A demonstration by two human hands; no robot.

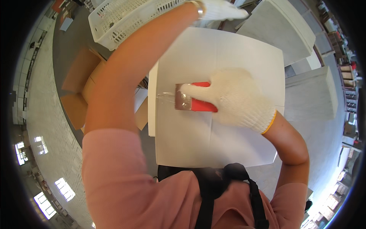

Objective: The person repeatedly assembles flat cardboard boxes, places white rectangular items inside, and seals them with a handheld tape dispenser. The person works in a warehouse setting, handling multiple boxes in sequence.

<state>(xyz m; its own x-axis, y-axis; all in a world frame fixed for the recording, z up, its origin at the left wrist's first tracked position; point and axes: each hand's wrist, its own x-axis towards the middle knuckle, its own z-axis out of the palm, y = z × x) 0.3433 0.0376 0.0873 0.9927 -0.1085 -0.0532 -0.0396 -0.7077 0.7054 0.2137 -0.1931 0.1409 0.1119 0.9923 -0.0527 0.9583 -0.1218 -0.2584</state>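
Observation:
My right hand (238, 99), in a cream knitted glove, is wrapped round a red tape dispenser (204, 107) with a toothed metal front. The dispenser presses on the top of a white cardboard box (187, 141), left of its middle. A strip of clear tape (165, 97) runs from the dispenser to the box's left edge. My left arm reaches across to the far side, and my gloved left hand (223, 10) is beyond the box's far edge. Its fingers are stretched out, and I see nothing held in it; part of it is cut off by the picture's edge.
A white slotted plastic basket (103, 28) stands at the far left. Brown open cardboard (82, 91) lies left of the box, partly behind my left arm. Flat white boards or boxes (276, 32) are stacked at the far right, with another pale box (310, 95) nearer.

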